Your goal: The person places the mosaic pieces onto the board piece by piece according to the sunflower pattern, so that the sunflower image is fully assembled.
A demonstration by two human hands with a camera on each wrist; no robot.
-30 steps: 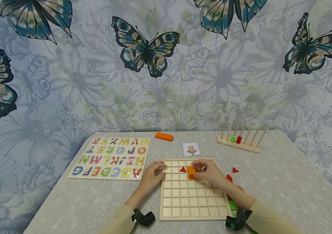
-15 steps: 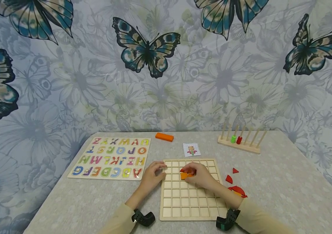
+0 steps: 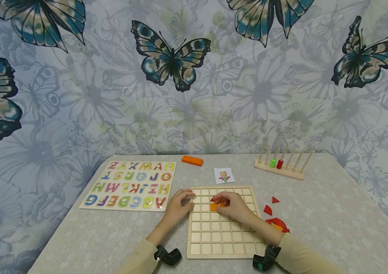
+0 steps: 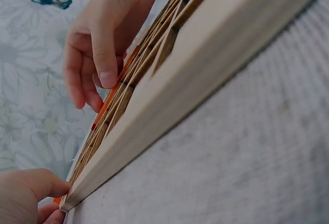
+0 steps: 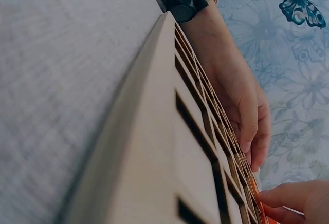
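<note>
The left hand (image 3: pixel 177 204) rests at the left edge of a wooden grid board (image 3: pixel 211 238), its thumb and fingertips touching the rim. Over the upper middle of the board, the right hand (image 3: pixel 233 205) has its thumb and fingers on an orange tile (image 3: pixel 213 207). A small red triangle (image 3: pixel 212 199) shows just beyond that tile, partly covered by the fingers. More orange lies under the right hand, mostly hidden. In the left wrist view the thumb of the right hand (image 4: pixel 115 23) touches the orange piece (image 4: pixel 127 62) on the grid.
Red pieces (image 3: pixel 267 209) and an orange one lie right of the board, partly behind the forearm. A picture card (image 3: pixel 224 180), an orange block (image 3: pixel 192 160) and a peg stand (image 3: pixel 279 172) sit farther back. An alphabet board (image 3: pixel 130 207) lies at left.
The right hand has moved left across the board, bringing an orange tile to below the red triangle, then barely shifting it. The left hand has stayed at the board's edge.
</note>
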